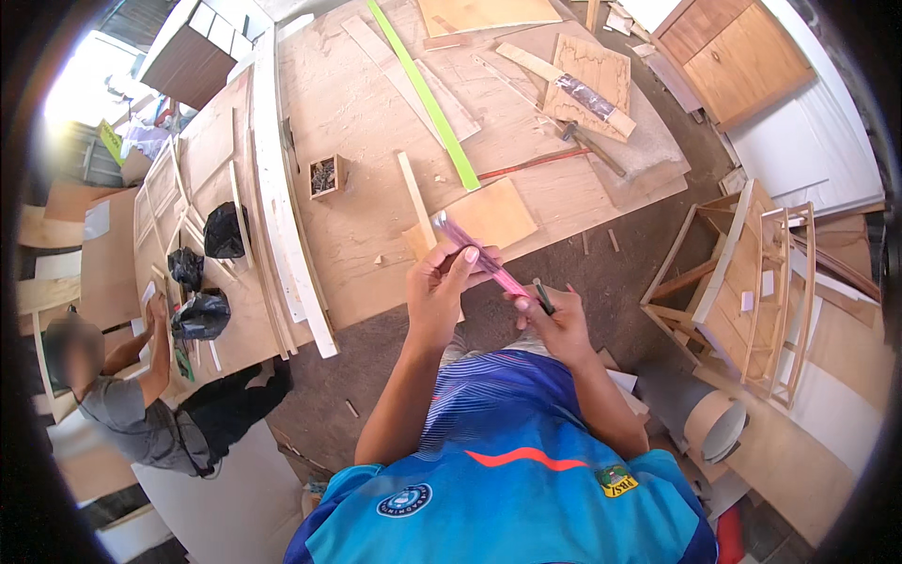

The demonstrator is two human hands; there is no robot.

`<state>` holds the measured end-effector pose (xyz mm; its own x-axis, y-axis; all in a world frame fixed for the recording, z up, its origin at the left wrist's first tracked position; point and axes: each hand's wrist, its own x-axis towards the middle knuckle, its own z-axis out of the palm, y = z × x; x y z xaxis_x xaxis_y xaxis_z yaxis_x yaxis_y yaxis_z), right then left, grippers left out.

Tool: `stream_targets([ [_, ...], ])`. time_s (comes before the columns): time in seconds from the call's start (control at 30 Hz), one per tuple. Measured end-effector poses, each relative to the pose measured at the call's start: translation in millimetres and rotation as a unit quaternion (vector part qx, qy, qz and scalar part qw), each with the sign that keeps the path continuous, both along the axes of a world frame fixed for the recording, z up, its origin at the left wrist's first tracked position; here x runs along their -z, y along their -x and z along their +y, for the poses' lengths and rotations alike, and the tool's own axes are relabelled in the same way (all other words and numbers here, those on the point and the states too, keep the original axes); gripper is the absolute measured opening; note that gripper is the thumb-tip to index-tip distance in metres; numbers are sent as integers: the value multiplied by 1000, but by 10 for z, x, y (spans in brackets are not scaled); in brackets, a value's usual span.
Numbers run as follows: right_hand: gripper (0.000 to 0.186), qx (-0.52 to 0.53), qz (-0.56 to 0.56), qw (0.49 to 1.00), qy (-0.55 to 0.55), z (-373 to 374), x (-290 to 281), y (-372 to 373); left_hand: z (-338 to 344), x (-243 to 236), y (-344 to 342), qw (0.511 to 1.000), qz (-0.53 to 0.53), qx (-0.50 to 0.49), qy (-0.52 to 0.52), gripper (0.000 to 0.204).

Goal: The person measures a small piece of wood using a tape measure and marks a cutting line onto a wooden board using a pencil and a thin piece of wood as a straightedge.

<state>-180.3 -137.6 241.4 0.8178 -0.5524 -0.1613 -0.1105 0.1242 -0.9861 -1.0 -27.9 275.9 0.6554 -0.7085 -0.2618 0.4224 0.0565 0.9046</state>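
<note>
In front of my chest, my left hand point(443, 282) pinches a slim pink tool point(504, 278) between thumb and fingers. Its far end looks shiny and pale; its exact kind is unclear. The lower end of this tool meets the fingertips of my right hand point(556, 321), which are closed. A short dark green stick point(543, 297), perhaps a pencil, also pokes out of my right hand. Just beyond my hands, a flat wooden board point(493, 214) lies at the near edge of the workbench point(366, 254), with a narrow wooden strip point(413, 193) partly over it.
A green strip point(427, 103), a hammer point(594, 146) and a small wooden box point(325, 177) of dark bits rest on the bench. Wooden frames point(742, 282) stand at right. Another person point(141, 404) works at left near black plastic bags point(201, 315).
</note>
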Motion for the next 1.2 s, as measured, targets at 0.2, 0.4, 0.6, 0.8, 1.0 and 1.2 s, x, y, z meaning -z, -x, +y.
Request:
stream_targets([
  [0.2,24,89,192,972,104,553,345,44,389,738,-771,998,60,-8,-29,26],
  [0.4,27,173,289,935,110,1204,495,-332,602,1631,-1530,986,-106,27,-124,24],
  [0.6,36,210,283,918,181,1482,1137,-795,280,2353,-1835,928,-276,104,-229,18],
  [0.8,27,203,278,915,212,1585,1636,-978,216,2667,-1877,878,-437,84,-178,12],
  [1.0,30,187,298,913,205,1622,1922,-947,149,2744,-1801,899,-399,48,-172,18],
  [1.2,31,165,311,914,202,1572,1926,-913,100,2668,-1792,902,-384,49,-193,17],
])
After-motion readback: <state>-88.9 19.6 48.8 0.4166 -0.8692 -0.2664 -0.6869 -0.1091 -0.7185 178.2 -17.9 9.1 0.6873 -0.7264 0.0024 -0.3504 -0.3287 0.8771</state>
